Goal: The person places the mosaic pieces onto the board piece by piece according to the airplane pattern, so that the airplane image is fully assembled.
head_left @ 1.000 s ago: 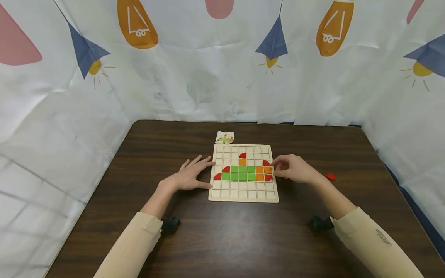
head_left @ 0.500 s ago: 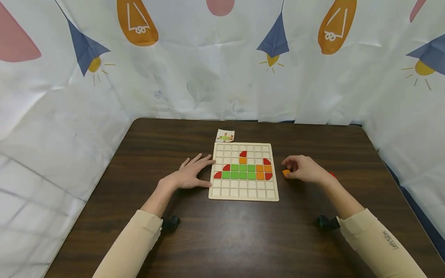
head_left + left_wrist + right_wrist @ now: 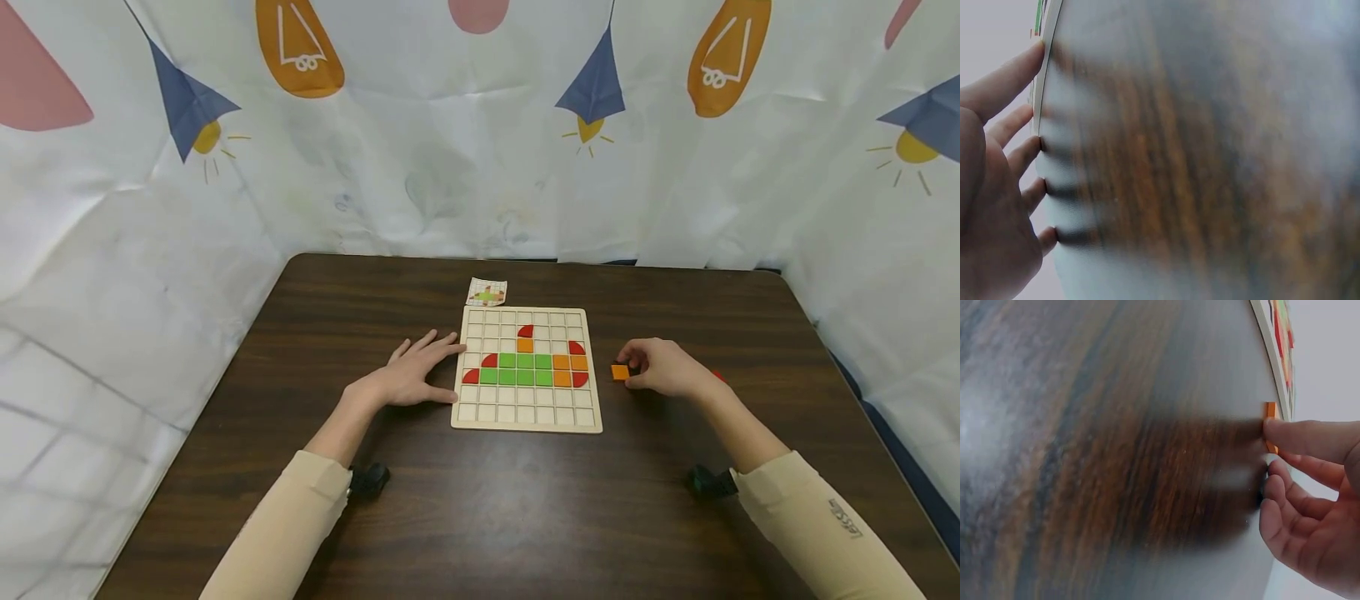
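The left hand (image 3: 405,377) lies on the table with its fingers spread. Its thumb and fingertips touch the left edge of a pale wooden grid board (image 3: 525,418). Just right of the board, the right hand (image 3: 662,367) pinches an orange square tile (image 3: 619,372) between thumb and finger, at the table surface. In the right wrist view, the thumb covers part of this tile (image 3: 1270,409), and the other fingers are curled. On the board, green squares (image 3: 516,369), orange squares (image 3: 562,370) and red quarter-round pieces (image 3: 527,331) form a joined shape.
A small picture card (image 3: 487,292) with a similar coloured pattern lies at the board's upper left corner. Behind the right wrist a red piece (image 3: 718,376) shows only partly. The dark wooden table (image 3: 510,517) ends at a white patterned curtain (image 3: 480,192).
The right hand has moved away from the board's right edge, and an orange tile now shows in its fingers, lying flatter than half a second ago. The left hand stays in place.
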`<state>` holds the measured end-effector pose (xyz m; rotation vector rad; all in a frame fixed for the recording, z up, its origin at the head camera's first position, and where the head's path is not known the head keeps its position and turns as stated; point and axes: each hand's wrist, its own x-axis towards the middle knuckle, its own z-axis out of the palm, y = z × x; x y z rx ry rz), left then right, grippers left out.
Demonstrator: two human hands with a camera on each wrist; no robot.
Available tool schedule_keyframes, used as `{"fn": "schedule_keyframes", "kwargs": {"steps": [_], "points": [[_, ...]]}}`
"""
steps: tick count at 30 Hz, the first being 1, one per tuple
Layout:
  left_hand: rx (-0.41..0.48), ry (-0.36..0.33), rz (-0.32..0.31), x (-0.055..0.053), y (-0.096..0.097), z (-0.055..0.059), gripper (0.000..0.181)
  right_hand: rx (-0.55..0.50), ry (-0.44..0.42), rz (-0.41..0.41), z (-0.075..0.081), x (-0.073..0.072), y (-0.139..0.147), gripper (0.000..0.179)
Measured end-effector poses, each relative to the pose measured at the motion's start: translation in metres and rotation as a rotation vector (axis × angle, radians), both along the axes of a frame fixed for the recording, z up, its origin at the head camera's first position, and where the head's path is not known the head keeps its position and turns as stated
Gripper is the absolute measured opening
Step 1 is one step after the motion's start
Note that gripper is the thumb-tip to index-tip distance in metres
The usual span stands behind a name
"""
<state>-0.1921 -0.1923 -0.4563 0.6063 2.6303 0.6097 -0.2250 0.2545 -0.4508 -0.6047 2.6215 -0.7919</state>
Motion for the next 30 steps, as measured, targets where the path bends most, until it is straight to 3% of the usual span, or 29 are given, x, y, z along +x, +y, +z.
{"fn": "schedule_keyframes", "kwargs": {"steps": [18,30], "points": [[-0.003,0.0,-0.003,-0.0002,-0.0004,0.0011,0.089,0.019,0.003,-0.023,-0.0001,0.0047,-0.0044,0.021],[-0.008,0.0,-0.004,-0.0003,0.0009,0.0009,0.089,-0.057,0.002,-0.048,0.0044,0.0067,-0.0056,0.025]]}}
